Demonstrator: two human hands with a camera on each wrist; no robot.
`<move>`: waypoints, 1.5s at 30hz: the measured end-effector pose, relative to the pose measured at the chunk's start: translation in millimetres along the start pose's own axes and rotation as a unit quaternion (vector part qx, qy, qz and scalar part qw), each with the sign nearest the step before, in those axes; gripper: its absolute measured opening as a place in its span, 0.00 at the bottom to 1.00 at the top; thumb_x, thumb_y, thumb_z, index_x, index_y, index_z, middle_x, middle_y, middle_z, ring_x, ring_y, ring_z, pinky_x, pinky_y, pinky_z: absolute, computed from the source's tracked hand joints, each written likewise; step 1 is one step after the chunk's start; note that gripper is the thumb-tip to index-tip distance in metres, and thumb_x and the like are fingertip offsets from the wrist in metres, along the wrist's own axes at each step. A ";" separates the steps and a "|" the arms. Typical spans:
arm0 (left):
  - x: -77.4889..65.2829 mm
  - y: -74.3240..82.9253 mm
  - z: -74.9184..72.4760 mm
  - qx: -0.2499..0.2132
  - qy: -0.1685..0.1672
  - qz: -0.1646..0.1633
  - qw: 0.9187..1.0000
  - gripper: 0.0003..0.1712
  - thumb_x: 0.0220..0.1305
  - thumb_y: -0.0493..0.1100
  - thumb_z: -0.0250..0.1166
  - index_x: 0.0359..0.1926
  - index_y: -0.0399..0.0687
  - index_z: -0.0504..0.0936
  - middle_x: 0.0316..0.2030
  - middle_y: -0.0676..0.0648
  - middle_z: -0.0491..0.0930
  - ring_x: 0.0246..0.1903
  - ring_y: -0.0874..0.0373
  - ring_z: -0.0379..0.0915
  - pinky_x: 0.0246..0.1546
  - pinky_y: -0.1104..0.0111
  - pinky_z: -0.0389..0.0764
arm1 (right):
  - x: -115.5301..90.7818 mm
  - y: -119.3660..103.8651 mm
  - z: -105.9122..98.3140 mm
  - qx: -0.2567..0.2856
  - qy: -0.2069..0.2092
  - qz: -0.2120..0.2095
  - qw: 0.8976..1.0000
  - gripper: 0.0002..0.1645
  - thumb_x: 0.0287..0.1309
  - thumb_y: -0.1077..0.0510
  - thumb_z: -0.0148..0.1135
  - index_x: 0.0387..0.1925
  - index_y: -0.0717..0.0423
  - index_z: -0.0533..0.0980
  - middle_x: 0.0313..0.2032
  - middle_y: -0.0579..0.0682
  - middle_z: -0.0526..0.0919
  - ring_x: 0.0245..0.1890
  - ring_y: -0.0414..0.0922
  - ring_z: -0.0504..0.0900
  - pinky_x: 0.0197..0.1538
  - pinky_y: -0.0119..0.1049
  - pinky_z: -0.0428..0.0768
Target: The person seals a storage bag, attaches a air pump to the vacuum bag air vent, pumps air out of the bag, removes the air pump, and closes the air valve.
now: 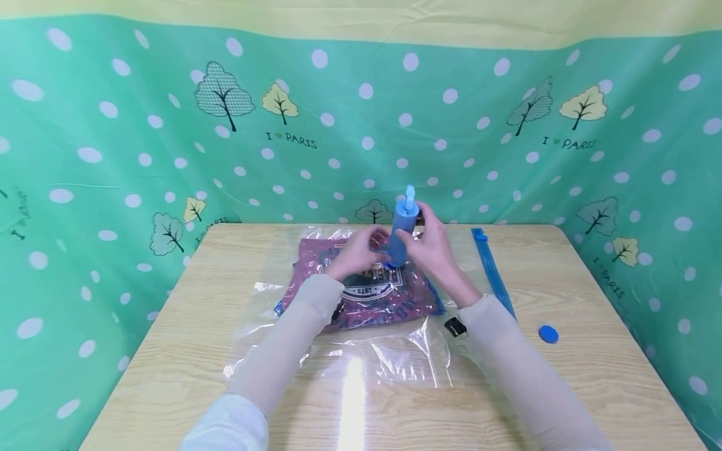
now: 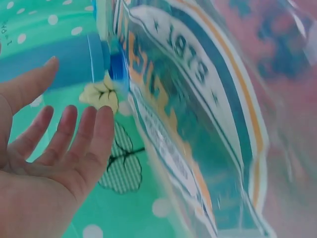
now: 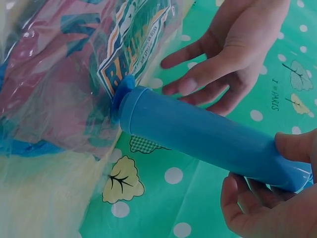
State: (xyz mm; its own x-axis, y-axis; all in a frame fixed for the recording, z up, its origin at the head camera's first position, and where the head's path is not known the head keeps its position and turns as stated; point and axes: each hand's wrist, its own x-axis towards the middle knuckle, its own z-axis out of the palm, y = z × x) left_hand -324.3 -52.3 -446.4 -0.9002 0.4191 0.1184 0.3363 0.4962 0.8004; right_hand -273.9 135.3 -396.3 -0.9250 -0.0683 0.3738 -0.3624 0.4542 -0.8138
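Note:
A blue hand pump (image 1: 402,235) stands nearly upright on the blue valve (image 3: 119,101) of a clear plastic vacuum bag (image 1: 389,369). Folded inside the bag is a reddish printed garment (image 1: 316,275) with "1973" lettering. My right hand (image 1: 433,247) grips the upper part of the pump, fingers and thumb round its barrel. Beside the lower end of the pump is my left hand (image 1: 361,252). In the left wrist view, the fingers of this left hand (image 2: 59,158) are spread and loosely bent, with nothing held. The pump's pale blue handle (image 1: 410,195) sticks up at the top.
Right of the bag lies a long blue strip with a slider clip (image 1: 481,237). Nearer the right edge of the wooden table (image 1: 169,351) is a round blue cap (image 1: 548,334). A green dotted curtain (image 1: 361,125) hangs behind and at both sides.

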 end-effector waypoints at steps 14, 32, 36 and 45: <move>-19.7 -22.1 -40.1 0.048 0.031 -0.011 0.998 0.08 0.77 0.37 0.63 0.47 0.34 0.83 0.42 0.38 0.84 0.40 0.50 0.79 0.46 0.58 0.82 | -6.0 -0.8 -5.7 -0.007 0.008 0.015 1.000 0.40 0.68 0.63 0.69 0.76 0.60 0.63 0.63 0.61 0.77 0.60 0.57 0.77 0.55 0.53 0.80; -104.1 -76.6 -113.7 0.128 0.075 -0.161 0.976 0.13 0.76 0.40 0.61 0.51 0.33 0.81 0.44 0.35 0.83 0.42 0.42 0.79 0.45 0.51 0.83 | -15.2 3.9 -18.6 -0.022 0.032 0.015 0.999 0.40 0.68 0.63 0.68 0.76 0.62 0.62 0.62 0.63 0.77 0.59 0.59 0.78 0.55 0.56 0.80; -132.9 -87.9 -124.2 0.160 0.075 -0.202 0.963 0.14 0.77 0.39 0.58 0.53 0.32 0.79 0.47 0.34 0.82 0.44 0.40 0.78 0.47 0.48 0.82 | -18.4 4.0 -20.4 -0.020 0.036 0.017 0.999 0.40 0.69 0.63 0.68 0.76 0.63 0.62 0.62 0.63 0.78 0.58 0.59 0.78 0.54 0.55 0.80; -170.9 -103.4 -138.4 0.162 0.087 -0.246 0.952 0.26 0.78 0.42 0.56 0.64 0.23 0.70 0.53 0.23 0.76 0.49 0.32 0.75 0.50 0.42 0.80 | -29.9 7.7 -34.6 -0.015 0.075 0.015 0.997 0.38 0.68 0.63 0.69 0.74 0.64 0.65 0.60 0.65 0.79 0.56 0.60 0.80 0.52 0.53 0.80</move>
State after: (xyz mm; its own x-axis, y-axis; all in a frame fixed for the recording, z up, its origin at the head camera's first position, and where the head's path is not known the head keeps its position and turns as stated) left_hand -243.6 -280.4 -468.1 -0.9936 -0.0423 -0.1050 -0.0945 0.8206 0.5637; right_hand -245.1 171.5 -398.4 -0.9073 0.0778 0.4131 -0.3288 0.4810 -0.8127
